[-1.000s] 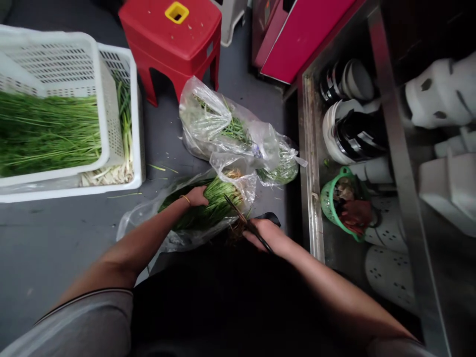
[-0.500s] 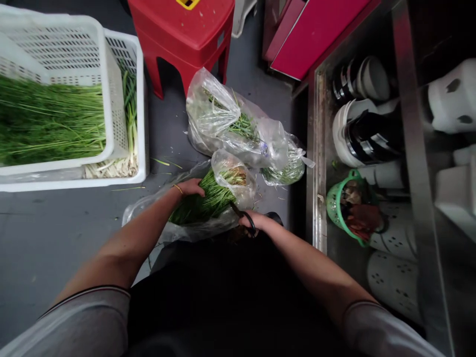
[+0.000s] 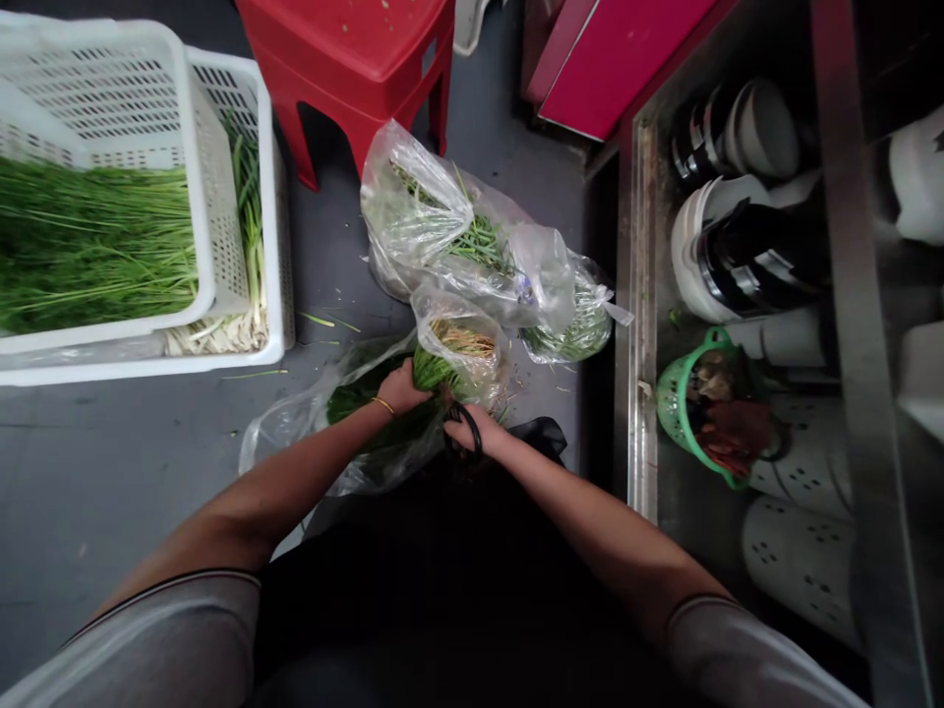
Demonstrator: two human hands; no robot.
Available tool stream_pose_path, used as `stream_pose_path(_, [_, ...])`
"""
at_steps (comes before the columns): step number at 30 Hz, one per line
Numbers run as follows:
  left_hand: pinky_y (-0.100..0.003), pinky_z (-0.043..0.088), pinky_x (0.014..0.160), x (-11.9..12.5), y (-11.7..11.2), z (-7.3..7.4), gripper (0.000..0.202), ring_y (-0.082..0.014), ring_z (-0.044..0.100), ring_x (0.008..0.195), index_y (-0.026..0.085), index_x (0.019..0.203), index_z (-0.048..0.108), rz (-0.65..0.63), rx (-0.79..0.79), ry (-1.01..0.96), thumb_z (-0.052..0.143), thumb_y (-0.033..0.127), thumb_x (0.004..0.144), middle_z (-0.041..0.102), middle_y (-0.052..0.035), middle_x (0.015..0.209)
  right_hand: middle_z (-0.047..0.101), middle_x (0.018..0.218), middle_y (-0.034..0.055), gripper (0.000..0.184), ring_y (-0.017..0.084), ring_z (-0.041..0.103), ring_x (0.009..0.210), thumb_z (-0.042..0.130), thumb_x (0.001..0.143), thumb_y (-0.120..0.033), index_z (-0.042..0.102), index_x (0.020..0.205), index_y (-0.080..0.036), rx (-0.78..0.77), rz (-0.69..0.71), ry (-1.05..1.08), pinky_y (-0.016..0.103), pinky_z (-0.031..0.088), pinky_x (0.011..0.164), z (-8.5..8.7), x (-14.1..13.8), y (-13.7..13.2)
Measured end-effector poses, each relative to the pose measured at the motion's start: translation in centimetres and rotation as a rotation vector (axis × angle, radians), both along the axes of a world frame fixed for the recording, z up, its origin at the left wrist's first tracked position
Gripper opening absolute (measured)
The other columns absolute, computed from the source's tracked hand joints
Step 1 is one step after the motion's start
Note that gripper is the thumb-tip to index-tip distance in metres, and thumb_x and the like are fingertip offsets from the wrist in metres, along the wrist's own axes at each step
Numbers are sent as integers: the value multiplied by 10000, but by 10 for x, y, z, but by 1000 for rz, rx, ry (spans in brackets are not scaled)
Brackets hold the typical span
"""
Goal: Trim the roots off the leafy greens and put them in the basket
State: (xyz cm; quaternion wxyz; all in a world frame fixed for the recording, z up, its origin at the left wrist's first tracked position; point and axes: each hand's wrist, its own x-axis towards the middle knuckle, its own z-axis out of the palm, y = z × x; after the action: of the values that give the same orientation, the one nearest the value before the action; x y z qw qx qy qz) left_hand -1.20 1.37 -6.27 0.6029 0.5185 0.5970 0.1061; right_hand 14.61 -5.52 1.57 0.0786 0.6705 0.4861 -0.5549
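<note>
My left hand (image 3: 403, 386) is wrapped round a bundle of green chives (image 3: 435, 366) that lies half inside a clear plastic bag (image 3: 461, 329) on the floor in front of me. The bundle's pale root ends (image 3: 463, 339) point away from me inside the bag. My right hand (image 3: 472, 430) is closed on the black handles of a pair of scissors (image 3: 461, 434), right beside the bundle and almost touching my left hand. The blades are hidden behind the chives and my fingers.
Two more clear bags of chives (image 3: 472, 241) lie beyond the bundle. Two nested white baskets (image 3: 221, 197) of chives stand at left. A red stool (image 3: 354, 59) is behind. At right a steel shelf (image 3: 634, 324) holds bowls and a green colander (image 3: 700, 403).
My right hand with the scissors has moved left and up to the bundle. My left hand has slid along the chives toward the root end. The view has shifted slightly.
</note>
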Motion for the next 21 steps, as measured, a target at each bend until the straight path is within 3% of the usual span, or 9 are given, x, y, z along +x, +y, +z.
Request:
stream_pose_path(4, [-421, 517, 845, -15, 15, -9, 445, -299, 645, 938, 137, 882, 634, 44, -153, -87, 744, 188, 454, 716, -48, 849, 594, 559, -14, 137, 120, 559, 577, 552, 779, -190, 610, 663, -147, -66, 34, -41, 211, 416, 529, -3, 13, 7])
stream_pose_path(9, [-437, 558, 699, -40, 31, -12, 411, -307, 682, 733, 131, 753, 642, 71, -365, -234, 769, 243, 379, 717, -75, 722, 605, 671, -18, 189, 97, 559, 586, 584, 846, -288, 596, 738, -133, -165, 89, -166, 252, 473, 572, -9, 32, 3])
stream_pose_path(12, [-472, 545, 716, -43, 29, -12, 473, -337, 681, 755, 128, 771, 653, 79, -431, -279, 789, 270, 341, 717, -102, 737, 622, 749, -12, 234, 111, 587, 664, 570, 865, -348, 610, 787, -131, -162, 132, -159, 274, 494, 627, -16, 27, 6])
stream_pose_path(17, [-474, 500, 836, -44, 22, -9, 636, -366, 643, 977, 129, 967, 657, 41, -511, -379, 807, 299, 372, 718, -128, 914, 628, 784, -3, 233, 122, 599, 700, 575, 864, -352, 616, 821, -126, -171, 142, -113, 296, 505, 653, -33, 11, 17])
stream_pose_path(21, [-462, 499, 840, -49, 23, -9, 532, -370, 636, 986, 148, 885, 666, 49, -503, -381, 808, 326, 405, 716, -112, 886, 616, 740, -2, 252, 119, 588, 662, 572, 864, -360, 611, 787, -124, -148, 61, 24, 282, 498, 625, -37, 24, 9])
